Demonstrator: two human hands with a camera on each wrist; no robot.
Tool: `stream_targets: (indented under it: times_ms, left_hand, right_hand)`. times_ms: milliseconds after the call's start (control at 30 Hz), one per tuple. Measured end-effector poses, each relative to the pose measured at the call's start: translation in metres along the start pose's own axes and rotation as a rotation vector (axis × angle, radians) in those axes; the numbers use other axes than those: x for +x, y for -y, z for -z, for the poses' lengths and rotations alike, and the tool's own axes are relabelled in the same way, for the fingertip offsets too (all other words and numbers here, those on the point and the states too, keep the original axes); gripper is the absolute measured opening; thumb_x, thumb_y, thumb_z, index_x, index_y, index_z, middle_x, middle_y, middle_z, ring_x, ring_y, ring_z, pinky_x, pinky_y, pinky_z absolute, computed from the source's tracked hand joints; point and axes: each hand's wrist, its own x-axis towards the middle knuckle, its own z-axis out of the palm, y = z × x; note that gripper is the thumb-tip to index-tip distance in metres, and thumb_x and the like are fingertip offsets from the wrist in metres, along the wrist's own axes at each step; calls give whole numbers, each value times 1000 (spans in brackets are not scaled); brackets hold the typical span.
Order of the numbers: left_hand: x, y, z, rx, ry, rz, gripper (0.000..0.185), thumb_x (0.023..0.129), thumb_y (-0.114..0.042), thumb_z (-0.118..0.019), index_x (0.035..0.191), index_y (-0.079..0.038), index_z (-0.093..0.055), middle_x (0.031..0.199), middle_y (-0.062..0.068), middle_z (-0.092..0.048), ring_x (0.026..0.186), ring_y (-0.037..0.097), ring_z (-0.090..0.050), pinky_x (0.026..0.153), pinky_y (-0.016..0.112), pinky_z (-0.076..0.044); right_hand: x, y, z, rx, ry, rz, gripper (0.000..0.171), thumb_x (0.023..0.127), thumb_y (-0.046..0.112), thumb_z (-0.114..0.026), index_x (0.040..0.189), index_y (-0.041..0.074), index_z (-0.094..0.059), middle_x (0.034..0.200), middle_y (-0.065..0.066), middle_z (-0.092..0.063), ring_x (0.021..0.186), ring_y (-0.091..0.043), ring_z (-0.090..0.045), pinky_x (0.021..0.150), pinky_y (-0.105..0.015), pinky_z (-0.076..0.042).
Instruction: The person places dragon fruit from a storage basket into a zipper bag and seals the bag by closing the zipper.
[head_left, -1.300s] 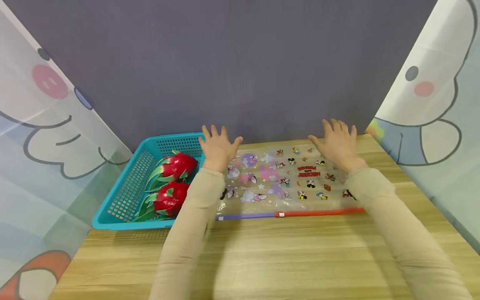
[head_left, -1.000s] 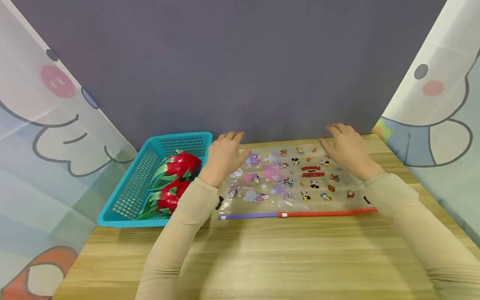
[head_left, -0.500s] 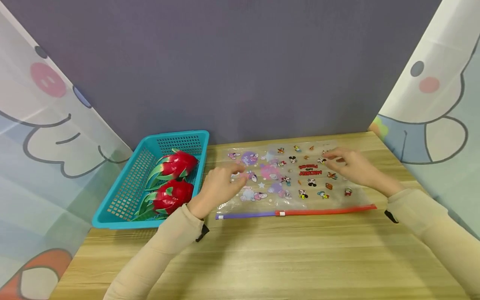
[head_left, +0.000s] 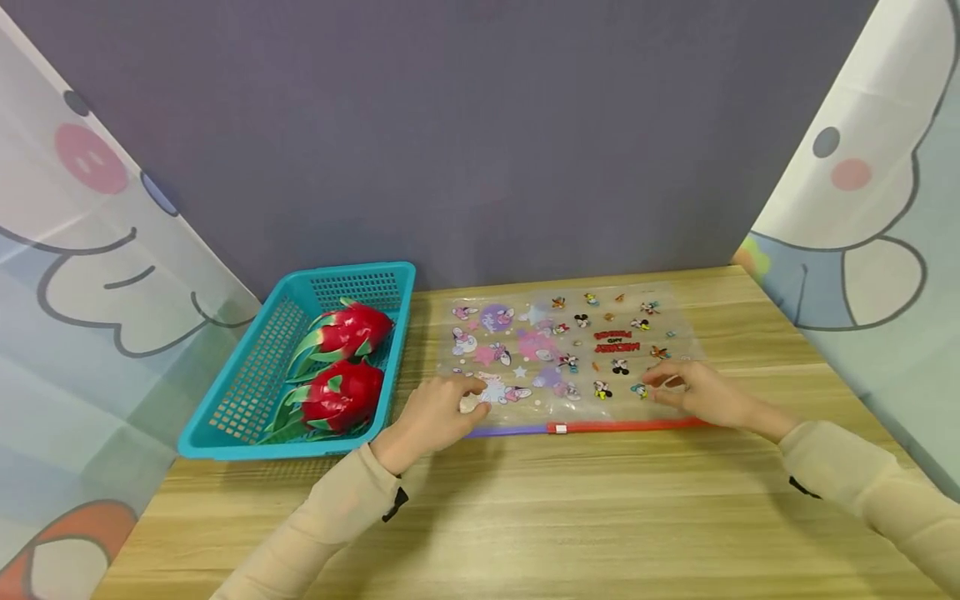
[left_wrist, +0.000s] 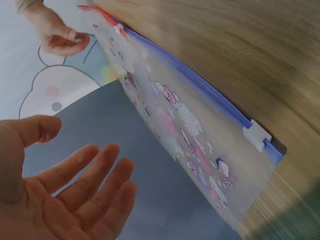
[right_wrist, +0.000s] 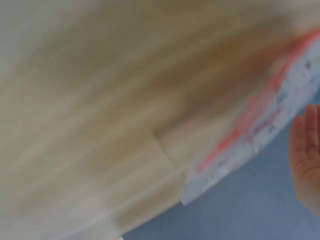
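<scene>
Both dragon fruits lying in the basket. Left hand and right hand loose, maybe touching the zip bag; bag not opened yet.

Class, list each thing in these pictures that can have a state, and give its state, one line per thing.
Zip bag: lying flat on the table, slider about midway along the zip track.
Basket: upright, holding two dragon fruits.
Left hand: fingers relaxed, over the bag's near left corner.
Right hand: fingers loosely bent, at the bag's near right edge; whether it grips cannot be told.
</scene>
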Motion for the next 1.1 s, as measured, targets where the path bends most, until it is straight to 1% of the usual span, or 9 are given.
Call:
stream_targets:
  times_ms: [100, 167, 267, 433, 567, 800, 867, 967, 1100]
  left_hand:
    - [0, 2, -3, 31, 5, -14, 33, 86, -32, -61, 110, -11, -67, 104, 4, -68, 88, 22, -65, 70, 38, -53]
    - [0, 2, -4, 31, 8, -15, 33, 86, -33, -61, 110, -10, -67, 104, 5, -68, 88, 23, -65, 70, 39, -53]
    - [-1, 4, -6, 28, 19, -19, 34, 86, -32, -62, 110, -10, -66, 103, 5, -68, 88, 23, -65, 71, 39, -52]
    - [-1, 6, -10, 23, 47, -27, 33, 85, -31, -62, 110, -9, -66, 101, 4, -68, 90, 21, -64, 74, 39, -52]
    - [-2, 5, -13, 10, 62, -26, 33, 85, -30, -62, 110, -8, -66, 101, 4, -68, 92, 21, -63, 76, 41, -51]
    - [-3, 6, -16, -20, 82, -39, 33, 86, -28, -62, 111, -7, -66, 101, 6, -69, 92, 23, -64, 76, 43, -51]
    - [-3, 6, -17, -43, 101, -52, 33, 87, -27, -61, 111, -6, -65, 103, 6, -68, 92, 23, -64, 76, 41, -51]
    - [-3, 9, -18, -62, 149, -86, 33, 88, -27, -59, 114, -6, -63, 105, 5, -67, 94, 22, -63, 78, 38, -51]
    - [-4, 13, -21, -48, 210, -153, 35, 89, -27, -59, 118, -7, -61, 108, 4, -67, 96, 19, -63, 80, 34, -51]
  right_hand:
    - [-5, -5, -11, -11, 17, 24, 21, 82, 7, -67, 103, 3, -67, 100, -5, -66, 85, -16, -61, 75, -32, -53]
    - [-8, -7, -17, -37, 13, 34, 22, 80, 7, -68, 102, 4, -67, 98, -4, -66, 84, -14, -62, 73, -31, -53]
    - [-11, -8, -22, -66, 13, 40, 23, 79, 16, -71, 101, 7, -68, 99, -4, -67, 86, -16, -63, 73, -30, -53]
    - [-14, -9, -27, -58, 48, 53, 30, 76, 29, -74, 100, 13, -67, 101, 0, -64, 92, -18, -60, 74, -27, -52]
    - [-17, -11, -29, -81, 67, 83, 28, 75, 28, -75, 98, 14, -68, 102, 1, -60, 94, -17, -55, 76, -27, -50]
    - [-16, -17, -34, -109, 22, 148, 22, 75, 21, -75, 95, 14, -70, 98, 5, -60, 93, -13, -53, 76, -27, -50]
    - [-15, -18, -35, -111, 8, 167, 21, 75, 20, -75, 94, 14, -71, 97, 5, -60, 92, -10, -53, 75, -25, -51]
    - [-14, -20, -35, -109, -5, 182, 18, 75, 20, -75, 92, 15, -71, 94, 6, -60, 90, -7, -52, 73, -23, -50]
    - [-14, -21, -34, -98, -13, 186, 15, 76, 21, -74, 90, 17, -71, 91, 10, -61, 87, -5, -54, 73, -23, -50]
